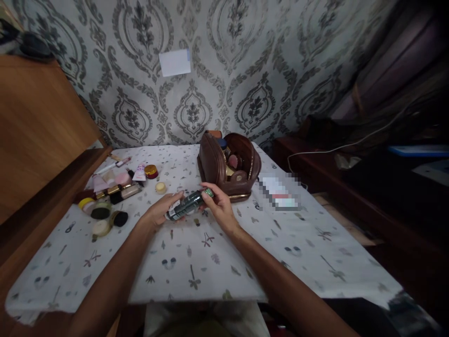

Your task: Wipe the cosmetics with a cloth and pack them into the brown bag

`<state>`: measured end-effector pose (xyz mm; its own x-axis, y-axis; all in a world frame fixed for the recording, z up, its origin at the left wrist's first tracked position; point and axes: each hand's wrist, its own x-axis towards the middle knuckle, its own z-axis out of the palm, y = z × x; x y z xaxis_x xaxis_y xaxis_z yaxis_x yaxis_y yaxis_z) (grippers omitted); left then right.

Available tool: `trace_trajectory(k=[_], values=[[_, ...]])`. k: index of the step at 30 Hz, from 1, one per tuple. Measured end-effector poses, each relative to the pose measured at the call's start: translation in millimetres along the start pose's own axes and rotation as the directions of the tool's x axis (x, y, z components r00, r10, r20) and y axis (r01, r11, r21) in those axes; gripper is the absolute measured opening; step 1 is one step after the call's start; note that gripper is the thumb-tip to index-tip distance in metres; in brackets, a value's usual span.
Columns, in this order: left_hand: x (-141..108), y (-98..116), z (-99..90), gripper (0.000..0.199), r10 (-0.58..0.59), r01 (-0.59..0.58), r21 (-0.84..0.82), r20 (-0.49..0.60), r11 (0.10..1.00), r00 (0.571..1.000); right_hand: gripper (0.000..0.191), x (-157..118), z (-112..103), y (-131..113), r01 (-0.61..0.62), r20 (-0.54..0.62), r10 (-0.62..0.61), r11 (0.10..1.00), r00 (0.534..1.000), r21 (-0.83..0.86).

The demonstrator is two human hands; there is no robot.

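Note:
A dark green bottle [187, 204] lies tilted between my two hands, above the patterned tabletop. My left hand [162, 209] grips its lower end, and the fingers of my right hand [220, 206] are closed round its green top end. Just behind my right hand stands a brown bag [213, 161], unzipped, with a pink item [232, 161] and a blue-capped item [222, 143] among its contents. A small cream-coloured jar [160, 187] sits beyond my left hand.
Tubes, jars and bottles lie grouped at the left, including a red jar with a gold lid [151, 171] and a black-lidded jar [119, 218]. A blurred-out flat object [279, 192] lies right of the bag. A wooden panel [42, 135] borders the table's left side.

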<state>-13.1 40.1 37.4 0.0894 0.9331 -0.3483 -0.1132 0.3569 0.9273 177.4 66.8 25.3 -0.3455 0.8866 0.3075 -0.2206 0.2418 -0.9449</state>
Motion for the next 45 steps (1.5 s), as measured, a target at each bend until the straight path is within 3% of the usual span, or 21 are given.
trace_trajectory(k=[8, 14, 16, 19, 23, 29, 33, 36, 40, 45], values=[[-7.1, -3.3, 4.1, 0.063, 0.03, -0.058, 0.168, 0.162, 0.984, 0.986, 0.043, -3.9, 2.4, 5.2, 0.044, 0.094, -0.037, 0.996, 0.995, -0.074], [-11.8, -5.5, 12.0, 0.061, 0.154, -0.157, 0.192, 0.03, 0.969, 0.988, 0.035, -9.3, 10.8, 1.3, 0.037, 0.136, -0.03, 0.998, 0.99, -0.049], [-11.9, -3.5, 15.9, 0.057, 0.275, -0.268, 0.225, -0.001, 0.937, 0.961, 0.035, -9.6, 12.0, -0.4, 0.003, 0.126, -0.001, 1.0, 0.992, -0.013], [-12.0, 1.7, 22.1, 0.049, 0.459, -0.432, 0.329, -0.003, 0.84, 0.889, 0.038, -8.9, 12.5, -2.0, -0.058, 0.119, 0.05, 0.996, 0.992, 0.07], [-12.6, 10.8, 30.1, 0.044, 0.532, -0.487, 0.41, 0.005, 0.771, 0.847, 0.038, -6.8, 11.5, -1.5, -0.066, 0.142, 0.049, 0.991, 0.989, 0.118], [-15.9, 19.3, 31.7, 0.04, 0.463, -0.487, 0.407, 0.163, 0.773, 0.871, 0.035, -4.3, 8.7, -0.3, -0.038, 0.174, 0.018, 0.993, 0.985, 0.11], [-23.6, 17.4, 24.7, 0.035, 0.339, -0.407, 0.343, 0.242, 0.847, 0.909, 0.036, -5.9, 9.3, -4.7, -0.055, 0.202, 0.028, 0.99, 0.979, 0.131], [-31.7, 14.1, 18.1, 0.044, 0.232, -0.323, 0.327, 0.288, 0.888, 0.929, 0.035, -7.1, 9.6, -7.1, -0.094, 0.195, 0.068, 0.987, 0.979, 0.127], [-44.0, 4.4, 8.6, 0.052, 0.187, -0.277, 0.367, 0.263, 0.888, 0.946, 0.037, -6.6, 9.6, -5.9, -0.125, 0.179, 0.099, 0.982, 0.979, 0.142], [-63.4, -16.7, 3.7, 0.049, 0.242, -0.276, 0.582, 0.137, 0.765, 0.96, 0.04, -4.0, 10.6, -2.7, -0.132, 0.143, 0.11, 0.979, 0.984, 0.154]])
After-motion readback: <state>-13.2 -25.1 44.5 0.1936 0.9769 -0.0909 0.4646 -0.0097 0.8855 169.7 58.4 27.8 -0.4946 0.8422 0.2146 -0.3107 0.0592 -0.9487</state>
